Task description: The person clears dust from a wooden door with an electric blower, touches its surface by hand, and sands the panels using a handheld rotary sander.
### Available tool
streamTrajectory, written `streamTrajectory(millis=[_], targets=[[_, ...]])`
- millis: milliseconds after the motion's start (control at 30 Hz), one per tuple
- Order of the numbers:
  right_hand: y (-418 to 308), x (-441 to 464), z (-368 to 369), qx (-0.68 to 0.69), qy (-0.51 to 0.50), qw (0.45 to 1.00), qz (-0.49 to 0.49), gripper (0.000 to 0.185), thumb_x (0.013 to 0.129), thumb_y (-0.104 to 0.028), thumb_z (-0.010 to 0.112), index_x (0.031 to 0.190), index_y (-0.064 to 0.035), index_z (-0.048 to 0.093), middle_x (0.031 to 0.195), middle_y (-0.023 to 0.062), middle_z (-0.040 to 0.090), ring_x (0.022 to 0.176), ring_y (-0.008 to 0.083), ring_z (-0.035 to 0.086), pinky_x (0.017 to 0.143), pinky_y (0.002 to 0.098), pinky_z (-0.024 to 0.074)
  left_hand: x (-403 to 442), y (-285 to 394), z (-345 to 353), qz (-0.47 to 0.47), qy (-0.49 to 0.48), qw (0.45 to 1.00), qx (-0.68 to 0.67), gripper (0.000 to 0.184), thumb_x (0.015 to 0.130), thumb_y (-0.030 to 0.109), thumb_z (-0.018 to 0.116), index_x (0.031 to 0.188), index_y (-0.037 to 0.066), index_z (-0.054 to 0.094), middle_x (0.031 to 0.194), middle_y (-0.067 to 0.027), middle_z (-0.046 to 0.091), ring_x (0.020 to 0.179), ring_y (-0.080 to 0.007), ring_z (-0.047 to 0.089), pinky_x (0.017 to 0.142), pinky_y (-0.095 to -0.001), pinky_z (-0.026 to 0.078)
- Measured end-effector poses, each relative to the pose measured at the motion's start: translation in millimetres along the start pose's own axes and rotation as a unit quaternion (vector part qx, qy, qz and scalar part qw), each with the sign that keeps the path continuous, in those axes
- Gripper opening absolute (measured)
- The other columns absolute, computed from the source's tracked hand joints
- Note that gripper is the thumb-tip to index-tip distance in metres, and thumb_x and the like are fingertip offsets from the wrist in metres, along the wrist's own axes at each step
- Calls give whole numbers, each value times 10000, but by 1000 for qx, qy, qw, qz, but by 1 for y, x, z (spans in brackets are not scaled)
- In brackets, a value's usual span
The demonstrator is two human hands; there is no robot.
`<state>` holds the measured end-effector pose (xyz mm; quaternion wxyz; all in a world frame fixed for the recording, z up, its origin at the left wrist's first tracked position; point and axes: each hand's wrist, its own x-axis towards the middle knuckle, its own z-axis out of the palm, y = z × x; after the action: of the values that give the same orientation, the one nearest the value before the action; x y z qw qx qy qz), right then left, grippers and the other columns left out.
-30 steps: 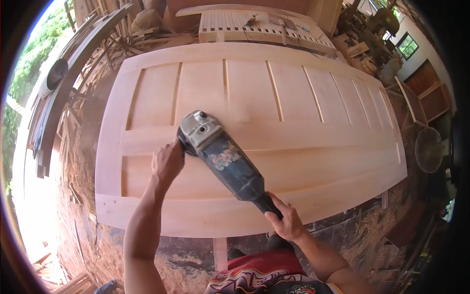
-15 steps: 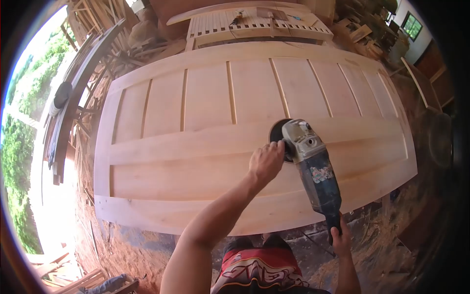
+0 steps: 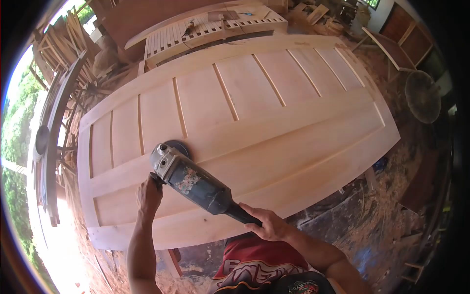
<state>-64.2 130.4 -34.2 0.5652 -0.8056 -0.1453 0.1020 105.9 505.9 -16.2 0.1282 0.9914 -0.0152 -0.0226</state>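
A blue and grey angle grinder [image 3: 200,188] lies tilted across the front of a pale wooden panelled door [image 3: 293,127]. Its dark round disc [image 3: 180,148] meets the wide rail running along the door, left of the middle. My left hand [image 3: 150,195] is closed around the black side handle [image 3: 156,179] by the grinder's head. Wrapped round the rear handle, my right hand [image 3: 264,223] holds the tool from the right. The underside of the disc is hidden.
Behind the door stands a slatted wooden piece [image 3: 215,30] with tools on it. Long dark beams [image 3: 61,112] and stacked timber flank the left. A round fan-like object [image 3: 423,97] is at the right. Sawdust and scraps cover the floor [image 3: 338,245].
The grinder has swept left along the door's rail and turned, its head now pointing up and left. Both hands moved with it, still gripping. The camera view has shifted and rotated too.
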Motion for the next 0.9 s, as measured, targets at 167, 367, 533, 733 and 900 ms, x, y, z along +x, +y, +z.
streamTrajectory(millis=[167,367,533,733,900], targets=[[10,-31,-67,-41,12,998,52,664,950,-231,692,1543,-98,427,981,236,675,895,417,669,802,460,530,13,82,18,-5,-29,1000,1,166,930,193,662,1019,60,619,881,-221,724,845,-442,693,721,-558,528],[60,-94,-203,-75,89,990,84,611,925,-168,686,1474,17,491,1063,264,685,936,402,698,824,409,542,57,256,70,73,-53,996,4,208,909,182,670,1053,51,596,920,-212,734,835,-428,708,744,-547,548],[111,-158,-334,-100,170,976,96,629,935,-212,677,1470,50,478,971,207,689,804,305,694,736,395,535,91,438,115,109,-103,989,19,150,936,158,573,1024,36,582,933,-227,731,853,-427,719,774,-546,554],[166,-235,-450,-36,228,944,235,692,988,-373,625,1507,43,431,931,131,659,706,171,605,615,342,470,130,619,166,215,-106,971,16,112,949,99,548,1026,26,583,879,-187,744,818,-332,756,676,-441,599],[167,-243,-482,-68,243,932,261,744,1021,-499,534,1524,35,408,974,130,641,729,169,598,619,339,462,136,664,175,235,-116,965,-3,97,933,82,563,1012,30,582,899,-155,741,824,-319,754,697,-433,595]])
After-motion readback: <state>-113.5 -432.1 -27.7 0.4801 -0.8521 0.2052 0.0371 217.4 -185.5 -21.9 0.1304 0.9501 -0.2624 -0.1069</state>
